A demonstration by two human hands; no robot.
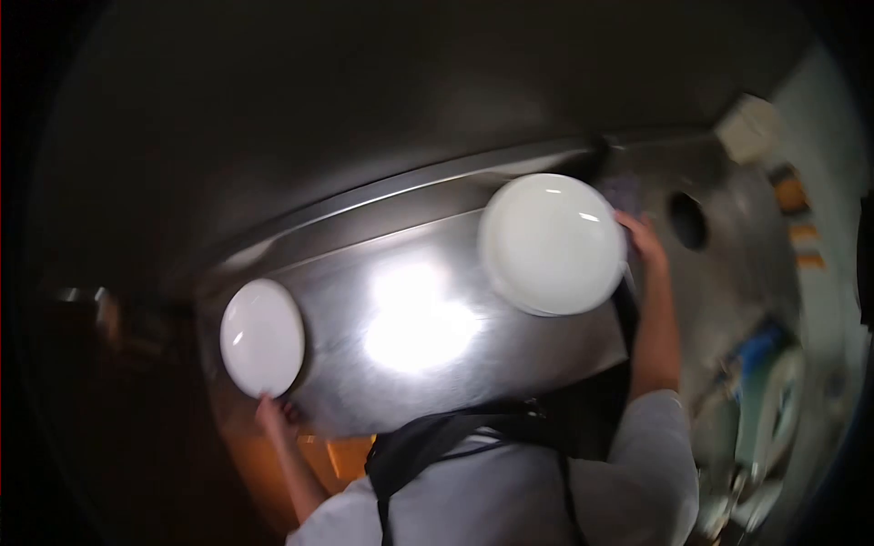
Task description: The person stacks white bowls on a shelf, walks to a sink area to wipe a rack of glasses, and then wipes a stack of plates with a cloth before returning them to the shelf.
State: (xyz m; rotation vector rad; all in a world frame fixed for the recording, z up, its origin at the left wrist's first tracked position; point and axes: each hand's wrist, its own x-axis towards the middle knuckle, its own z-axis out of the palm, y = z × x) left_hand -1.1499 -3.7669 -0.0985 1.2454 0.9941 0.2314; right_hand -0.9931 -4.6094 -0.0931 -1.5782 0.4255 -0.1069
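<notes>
Left plate (262, 338): near rim gripped by left hand (275, 417); arm (299, 473) held outstretched.
Right plate (555, 244): white face turned up; right edge met by right hand (645, 240), grip cannot be told.

Both arms spread wide from the grey-shirted torso (478, 496), which is at the near edge of the shiny rectangular metal surface (341, 318). The left forearm (302, 478) slants outward, its bare left grip (276, 414) curled near that edge, toward the left end. The right forearm (654, 337) stretches along the right end, its bare right grip (645, 238) farther out, fingers partly hidden.
</notes>
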